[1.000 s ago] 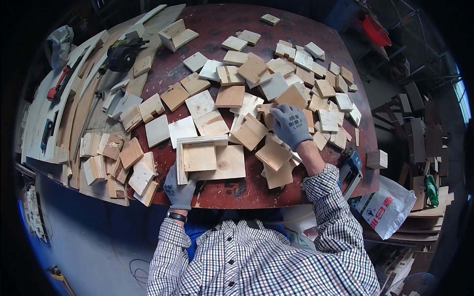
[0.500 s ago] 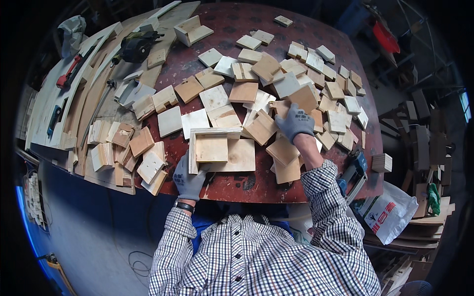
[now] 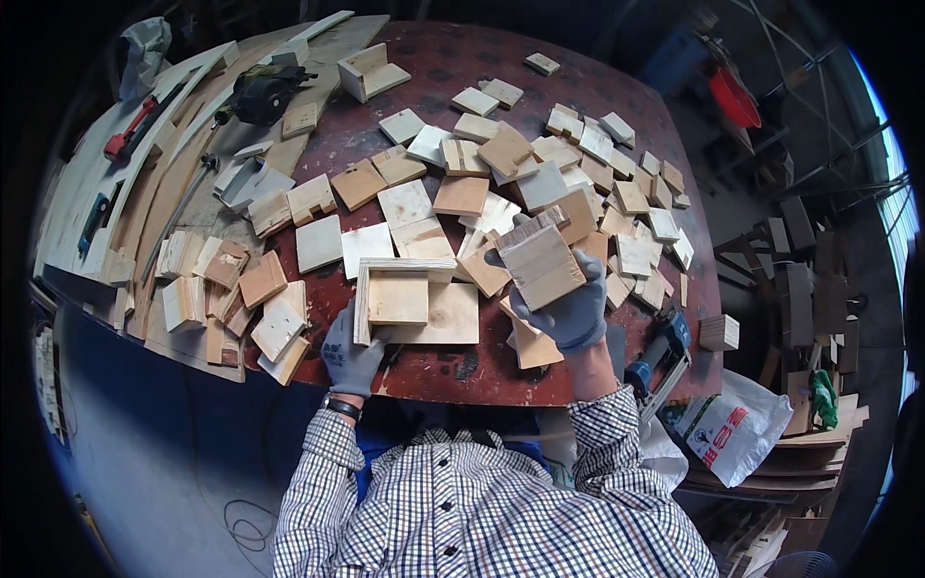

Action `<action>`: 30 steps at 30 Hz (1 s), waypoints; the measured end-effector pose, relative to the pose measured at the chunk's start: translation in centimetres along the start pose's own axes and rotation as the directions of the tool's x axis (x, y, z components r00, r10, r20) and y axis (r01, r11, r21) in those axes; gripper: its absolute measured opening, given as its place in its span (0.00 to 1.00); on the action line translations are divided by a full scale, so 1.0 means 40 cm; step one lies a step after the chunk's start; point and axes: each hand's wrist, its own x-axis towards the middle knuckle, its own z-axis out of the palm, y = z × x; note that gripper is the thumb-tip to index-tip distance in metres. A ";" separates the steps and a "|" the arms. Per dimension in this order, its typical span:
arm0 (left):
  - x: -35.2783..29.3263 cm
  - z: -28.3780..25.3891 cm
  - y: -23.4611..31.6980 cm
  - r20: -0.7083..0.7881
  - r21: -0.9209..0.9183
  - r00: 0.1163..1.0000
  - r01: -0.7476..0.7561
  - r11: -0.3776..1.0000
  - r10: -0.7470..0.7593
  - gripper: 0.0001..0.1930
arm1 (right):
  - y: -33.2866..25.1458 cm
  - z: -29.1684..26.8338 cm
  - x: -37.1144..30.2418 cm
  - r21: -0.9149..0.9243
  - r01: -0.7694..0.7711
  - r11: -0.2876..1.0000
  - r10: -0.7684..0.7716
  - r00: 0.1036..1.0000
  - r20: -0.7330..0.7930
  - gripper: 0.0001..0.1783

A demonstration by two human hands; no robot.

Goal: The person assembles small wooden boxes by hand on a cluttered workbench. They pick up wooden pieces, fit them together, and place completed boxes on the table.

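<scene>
While I'm holding the two-walled wood piece [image 3: 397, 299] nr the front edge of the worktop [image 3: 443, 58], L grip [image 3: 353, 356] closed on its lower-L corner, my R grip [image 3: 576, 316] is clasping a sq. wood block [image 3: 542, 270] to its R, w/ loose wood pcs [image 3: 461, 196] lying beyond.

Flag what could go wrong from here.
The square pale wooden block in the grey-gloved right hand might slip onto the loose wooden squares below. The blue-and-silver tool at the edge of the red table could be knocked by the checked right sleeve nearby. The L-shaped pale plywood piece might shift if the grey-gloved left hand loosens.
</scene>
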 end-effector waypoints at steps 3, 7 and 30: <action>-0.001 -0.004 -0.005 0.008 0.047 1.000 0.013 0.999 -0.014 0.37 | 0.046 0.046 -0.015 -0.709 -0.073 0.702 -0.187 0.941 -0.282 0.46; -0.003 -0.010 -0.002 0.006 0.037 1.000 0.007 0.999 -0.007 0.37 | 0.080 0.055 -0.008 -0.033 -0.010 0.999 0.007 0.998 -0.068 0.48; 0.015 -0.017 0.033 -0.039 0.033 0.999 -0.024 0.999 0.025 0.32 | 0.242 0.128 0.184 -0.520 0.230 -0.823 -0.005 0.912 0.411 0.21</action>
